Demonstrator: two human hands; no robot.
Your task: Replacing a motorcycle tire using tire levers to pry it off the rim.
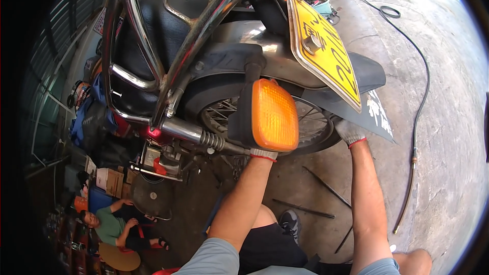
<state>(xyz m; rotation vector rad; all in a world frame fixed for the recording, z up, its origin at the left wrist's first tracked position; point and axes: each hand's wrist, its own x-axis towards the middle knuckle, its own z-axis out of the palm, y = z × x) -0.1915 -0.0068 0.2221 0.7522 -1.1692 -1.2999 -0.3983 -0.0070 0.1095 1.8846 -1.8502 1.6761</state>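
A motorcycle's rear end fills the upper middle, with its spoked rear wheel (318, 125) under the dark mudguard (300, 69). My left hand (264, 154), in a light knitted glove with a red cuff, reaches in beneath the orange turn signal (275, 114). The signal hides its fingers and whatever they touch. My right hand (350, 131), gloved alike, is at the rear edge of the tyre (326, 144), partly under the black mud flap (367, 112). Its fingers are hidden there too. Above it hangs a yellow licence plate (323, 51).
Several metal rods (304, 208) lie on the concrete floor near my shoe (289, 225). A black hose (427, 81) winds along the right. At lower left a person in a green shirt (109, 226) sits near boxes (108, 182). Chrome rack bars (204, 23) rise above the seat.
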